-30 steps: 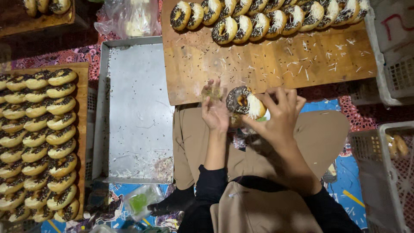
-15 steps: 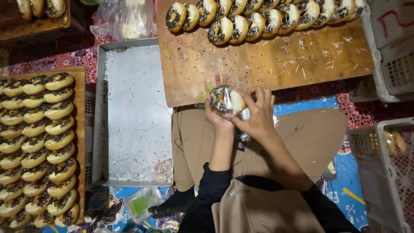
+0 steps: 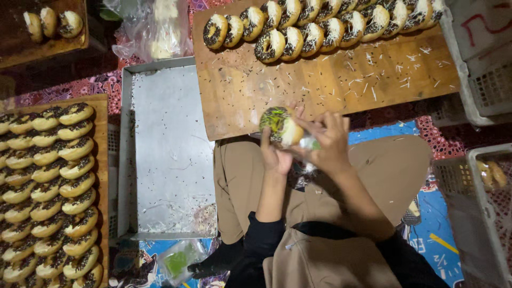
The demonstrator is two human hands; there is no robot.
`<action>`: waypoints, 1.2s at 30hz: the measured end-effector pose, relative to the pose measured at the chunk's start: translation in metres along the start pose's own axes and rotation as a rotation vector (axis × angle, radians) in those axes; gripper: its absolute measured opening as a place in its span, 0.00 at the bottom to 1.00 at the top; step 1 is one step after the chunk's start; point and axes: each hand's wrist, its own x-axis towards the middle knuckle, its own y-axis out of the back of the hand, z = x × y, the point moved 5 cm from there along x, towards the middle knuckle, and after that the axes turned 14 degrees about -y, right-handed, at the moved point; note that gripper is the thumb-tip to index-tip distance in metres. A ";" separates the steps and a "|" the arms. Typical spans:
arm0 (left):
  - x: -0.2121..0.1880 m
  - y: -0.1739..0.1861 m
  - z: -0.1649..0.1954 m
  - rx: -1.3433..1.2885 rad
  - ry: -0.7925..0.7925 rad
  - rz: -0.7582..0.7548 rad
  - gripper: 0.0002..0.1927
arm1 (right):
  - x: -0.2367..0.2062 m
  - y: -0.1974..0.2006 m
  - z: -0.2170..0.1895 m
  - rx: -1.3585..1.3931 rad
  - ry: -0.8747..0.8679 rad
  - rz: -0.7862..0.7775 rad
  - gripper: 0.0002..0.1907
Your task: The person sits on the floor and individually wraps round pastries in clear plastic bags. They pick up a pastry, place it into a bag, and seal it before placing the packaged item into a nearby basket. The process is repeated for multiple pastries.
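We've got one round doughnut topped w/ dark sprinkles and a green-yellow print over it (image 3: 280, 125) at frame centre, just below the near edge of the wooden board (image 3: 320, 90). It looks to be inside a thin clear plastic wrapper (image 3: 309, 144), so bagging seems partway done; can't tell if it's sealed. Our left hand (image 3: 276, 154) cups the doughnut from below, fingers curled on it. Our right hand (image 3: 326, 141) is closed round its right side, pinching the wrapper. Upper board: a double row of unwrapped sprinkled doughnuts (image 3: 320, 24) left to do, approx. a dozen-plus. Left of us, the grey metal tray (image 3: 165, 154) holds only crumbs. Far left, a wooden tray packed w/ more sprinkled doughnuts (image 3: 48, 192). Lower centre, a small clear bag w/ something green (image 3: 178, 261) on the floor.
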 end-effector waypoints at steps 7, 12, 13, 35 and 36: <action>0.003 0.062 -0.004 0.154 0.009 0.236 0.32 | -0.006 -0.008 0.015 0.556 -0.104 -0.284 0.28; -0.029 0.053 -0.017 0.528 -0.235 0.376 0.27 | 0.001 0.020 0.018 0.592 -0.199 -0.098 0.09; -0.035 0.043 -0.010 0.659 -0.325 0.421 0.29 | 0.006 0.023 0.015 0.588 -0.151 -0.230 0.09; -0.065 -0.173 0.044 1.879 -0.726 -0.978 0.10 | -0.022 0.075 -0.013 0.137 0.455 -0.009 0.12; -0.068 -0.172 0.046 1.887 -0.676 -1.014 0.11 | -0.033 0.079 -0.011 -0.030 0.551 0.103 0.11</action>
